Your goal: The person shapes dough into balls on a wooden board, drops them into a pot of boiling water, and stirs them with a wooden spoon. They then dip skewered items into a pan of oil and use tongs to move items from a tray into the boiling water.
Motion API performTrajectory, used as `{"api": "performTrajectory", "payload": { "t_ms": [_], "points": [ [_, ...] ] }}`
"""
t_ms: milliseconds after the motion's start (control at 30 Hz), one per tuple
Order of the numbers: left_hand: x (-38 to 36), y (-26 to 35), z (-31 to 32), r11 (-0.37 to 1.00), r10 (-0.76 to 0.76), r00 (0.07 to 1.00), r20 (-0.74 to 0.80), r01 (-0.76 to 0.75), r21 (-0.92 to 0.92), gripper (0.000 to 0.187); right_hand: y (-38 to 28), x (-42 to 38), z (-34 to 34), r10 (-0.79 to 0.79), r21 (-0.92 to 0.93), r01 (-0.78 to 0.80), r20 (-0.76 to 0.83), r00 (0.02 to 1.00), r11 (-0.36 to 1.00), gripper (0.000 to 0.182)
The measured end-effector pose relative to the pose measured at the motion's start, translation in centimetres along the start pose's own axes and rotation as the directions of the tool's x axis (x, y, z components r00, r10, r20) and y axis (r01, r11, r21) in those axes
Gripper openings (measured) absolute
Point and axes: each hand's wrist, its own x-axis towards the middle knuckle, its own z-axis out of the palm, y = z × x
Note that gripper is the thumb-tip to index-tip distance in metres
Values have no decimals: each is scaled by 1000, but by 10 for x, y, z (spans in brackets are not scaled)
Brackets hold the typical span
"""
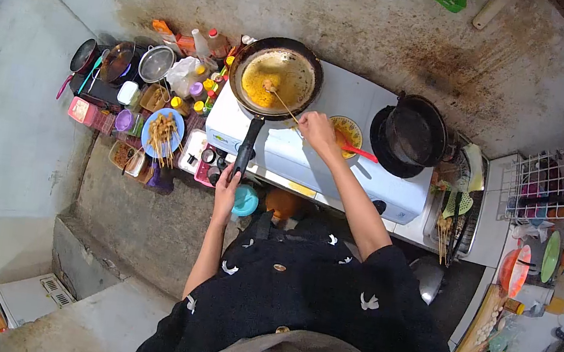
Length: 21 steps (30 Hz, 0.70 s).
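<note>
We reach forward with both bare arms, dark sleeves stopping near the elbows. Our left hand (227, 186) extends straight ahead, its grip closed around a black handle, knuckles up. Our right hand (318, 129) stretches farther out and a little to the right, forearm angled inward, its grip pinched on a thin stick. The two hands stay well apart.

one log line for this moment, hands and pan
left hand: grips pan handle | right hand: holds skewer in yellow batter | pan: on white stove
</note>
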Motion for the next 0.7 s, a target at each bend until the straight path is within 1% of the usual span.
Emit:
{"api": "performTrajectory", "payload": {
  "t_ms": [100,167,200,267,300,367,400,467,500,567,700],
  "points": [
    [1,-3,-1,1000,8,1000,5,-8,-14,39,-6,0,-3,-34,-28,34,3,999,999,10],
    [1,-3,-1,1000,8,1000,1,-8,-7,39,-9,-1,-6,13,-9,-13,50,999,1000,11],
    [1,-4,-2,1000,-4,1000,1,4,-23,39,-10,-2,-8,11,-9,-10,50,999,1000,11],
    [2,-6,-2,999,-16,1000,-2,16,-40,39,-13,-4,-11,43,106,-39,-36,998,994,11],
    [2,-6,-2,998,1,1000,0,-1,-66,39,-12,-6,-10,43,107,-39,-35,998,994,11],
    [2,-7,-2,996,19,1000,4,-18,-92,39,-7,-9,-11,64,72,-62,-34,997,996,17],
    [1,-6,-1,996,13,1000,4,-12,-91,40,-2,-9,-9,65,71,-63,-35,997,996,17],
    [0,-5,-1,996,6,1000,2,-6,-90,40,7,-8,-2,68,-37,-67,23,997,997,18],
    [0,-5,-1,997,-2,1000,-6,2,-78,40,5,-9,-3,67,-37,-66,24,997,997,18],
    [1,-6,-1,998,-10,1000,-14,9,-67,40,3,-11,-6,148,-22,-149,-28,989,989,17],
    [1,-8,0,995,1,1000,-18,-3,-100,40,-4,-15,-13,176,-25,-178,-67,982,984,16]
  ]
}}
